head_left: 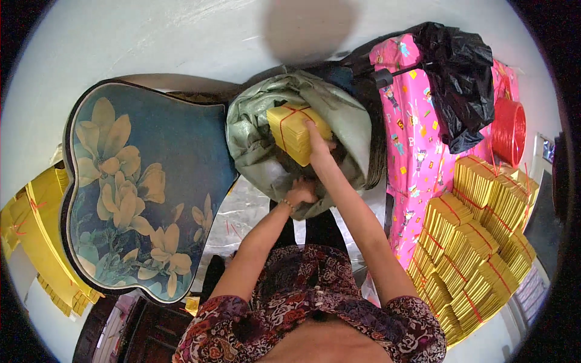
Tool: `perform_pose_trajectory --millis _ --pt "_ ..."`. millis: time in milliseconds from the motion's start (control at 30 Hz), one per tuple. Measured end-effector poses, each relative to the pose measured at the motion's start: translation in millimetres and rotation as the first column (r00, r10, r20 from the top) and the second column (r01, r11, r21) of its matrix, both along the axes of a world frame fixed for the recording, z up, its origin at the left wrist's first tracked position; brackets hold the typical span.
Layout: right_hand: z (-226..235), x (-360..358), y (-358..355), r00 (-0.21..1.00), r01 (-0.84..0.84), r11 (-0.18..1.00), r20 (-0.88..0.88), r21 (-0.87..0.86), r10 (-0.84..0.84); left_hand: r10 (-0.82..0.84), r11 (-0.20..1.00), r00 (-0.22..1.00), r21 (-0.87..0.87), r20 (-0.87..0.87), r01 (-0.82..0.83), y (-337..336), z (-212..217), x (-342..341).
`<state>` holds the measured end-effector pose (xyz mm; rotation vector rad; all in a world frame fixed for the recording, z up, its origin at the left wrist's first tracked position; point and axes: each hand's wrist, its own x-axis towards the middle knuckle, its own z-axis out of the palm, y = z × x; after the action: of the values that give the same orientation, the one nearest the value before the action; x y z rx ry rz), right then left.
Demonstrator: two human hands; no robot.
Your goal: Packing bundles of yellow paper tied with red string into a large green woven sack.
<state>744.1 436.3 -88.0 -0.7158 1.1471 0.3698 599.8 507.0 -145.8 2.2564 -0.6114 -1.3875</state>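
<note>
A grey-green woven sack (339, 103) stands in the middle with its mouth wide and its rim rolled down. My right hand (318, 143) grips a bundle of yellow paper (293, 140) tied with red string, thumb on top. The bundle is tilted and lies within the sack's mouth. At the near rim, my left hand (301, 193) is closed on the sack's edge, with some fingertips hidden. The inside of the sack below the bundle is dark and cannot be made out.
Left is a blue floral chair back or panel (130, 193), with yellow paper bundles (48, 218) beyond. Right stands a pink-covered table (411, 157) bearing a black plastic bag (460, 91), a red string roll (509, 133) and stacked yellow bundles (466, 260).
</note>
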Motion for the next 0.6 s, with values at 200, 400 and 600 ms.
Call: perform_pose_trajectory --millis 200,400,600 --pt "-6 -1 -5 0.996 -0.023 0.999 0.087 0.028 0.021 0.388 0.918 0.919 -0.059 -0.066 -0.392 22 49 27" --pt "-7 -1 -7 0.986 -0.07 0.991 0.156 0.117 0.051 0.63 0.602 0.075 -0.426 0.773 -0.675 103 84 192" --pt "15 -6 10 0.983 -0.057 0.998 0.174 0.028 0.051 0.589 0.711 0.667 0.101 0.455 -0.696 143 39 257"
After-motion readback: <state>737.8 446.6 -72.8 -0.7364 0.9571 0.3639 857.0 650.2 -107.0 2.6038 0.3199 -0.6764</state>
